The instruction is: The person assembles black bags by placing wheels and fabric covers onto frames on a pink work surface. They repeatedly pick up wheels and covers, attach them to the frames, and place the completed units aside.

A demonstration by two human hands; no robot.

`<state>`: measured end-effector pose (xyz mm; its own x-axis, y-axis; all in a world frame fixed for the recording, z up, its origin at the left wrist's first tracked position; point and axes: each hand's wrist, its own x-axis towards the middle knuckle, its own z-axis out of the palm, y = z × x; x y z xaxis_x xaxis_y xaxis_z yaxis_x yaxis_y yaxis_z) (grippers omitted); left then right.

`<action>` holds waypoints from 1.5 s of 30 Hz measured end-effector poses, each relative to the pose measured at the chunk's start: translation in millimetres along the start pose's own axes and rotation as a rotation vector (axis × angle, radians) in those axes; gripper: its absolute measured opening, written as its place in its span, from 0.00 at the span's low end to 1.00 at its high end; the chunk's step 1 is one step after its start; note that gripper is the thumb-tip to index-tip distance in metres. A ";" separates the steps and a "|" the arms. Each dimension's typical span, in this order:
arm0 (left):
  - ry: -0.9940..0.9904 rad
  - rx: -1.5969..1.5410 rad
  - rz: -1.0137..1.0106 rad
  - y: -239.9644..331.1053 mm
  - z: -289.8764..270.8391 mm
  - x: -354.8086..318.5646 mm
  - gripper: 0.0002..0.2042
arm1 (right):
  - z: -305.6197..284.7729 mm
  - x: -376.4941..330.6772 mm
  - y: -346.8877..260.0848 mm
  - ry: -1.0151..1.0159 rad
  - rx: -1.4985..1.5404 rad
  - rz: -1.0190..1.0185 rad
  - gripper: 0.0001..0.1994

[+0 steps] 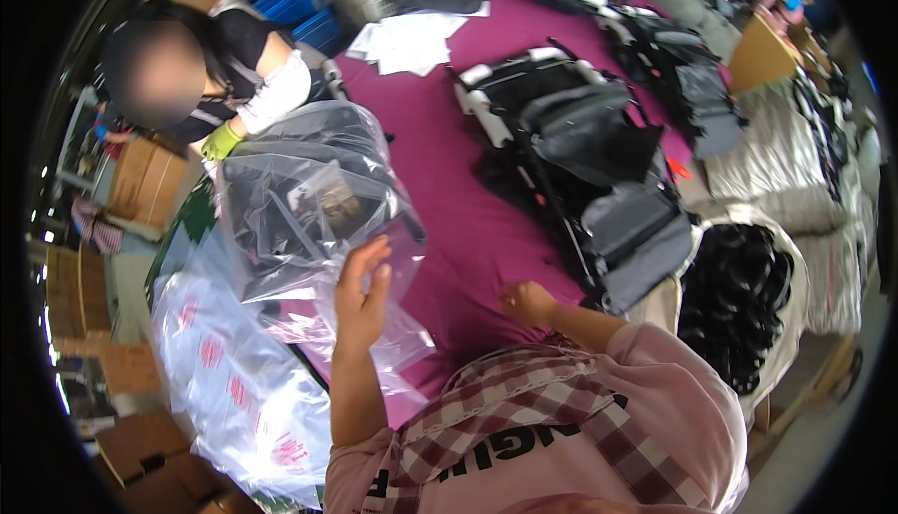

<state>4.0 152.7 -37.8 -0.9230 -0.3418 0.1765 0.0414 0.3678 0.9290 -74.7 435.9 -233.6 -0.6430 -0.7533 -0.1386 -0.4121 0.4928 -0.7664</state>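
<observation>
My left hand (361,288) is raised with its fingers apart at the near edge of a clear plastic bag (267,257). It holds nothing; whether it touches the film I cannot tell. Inside the bag lies a bulky dark item (327,130), its kind blurred by the plastic. Over the purple cloth (440,187), my right hand (528,304) is curled closed, with nothing showing in it. Just beyond that hand lies a black and grey stroller (599,168) with white-wrapped frame parts. A co-worker's green-gloved hand (223,142) rests on the bag's far left side.
A pile of clear bags with red print (243,392) lies at the left. White papers (407,42) sit at the back. Another stroller (687,79) lies at the back right, and a sack of shiny black parts (734,304) stands near my right side. Cardboard boxes (145,177) line the left.
</observation>
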 end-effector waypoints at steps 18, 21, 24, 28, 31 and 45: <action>-0.517 -0.535 -0.993 -101.1 285.8 -45.3 0.29 | -186.2 -145.8 83.2 0.820 0.061 0.294 0.12; -0.643 -0.773 -1.090 -123.8 333.9 -33.1 0.29 | -246.8 -137.7 170.2 0.868 -0.241 0.248 0.18; -0.468 -0.621 -1.042 -119.8 361.5 -26.3 0.29 | -291.8 -122.2 240.5 0.827 -0.285 0.541 0.24; -0.328 -0.626 -1.049 -96.4 371.6 -21.4 0.31 | -312.4 -105.7 329.6 0.617 -0.248 0.766 0.33; -0.184 -0.613 -1.050 -93.0 372.9 -31.9 0.35 | -309.8 -77.3 314.4 0.306 -0.246 0.872 0.43; 0.076 -0.083 -0.641 -137.0 171.5 -47.1 0.37 | -171.0 -87.9 198.7 0.191 0.286 0.522 0.39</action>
<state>-23.8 266.7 -229.2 -0.7451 -0.5323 -0.4017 -0.4765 0.0035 0.8792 -210.4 674.5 -266.4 -0.8279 -0.3406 -0.4456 0.1595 0.6188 -0.7692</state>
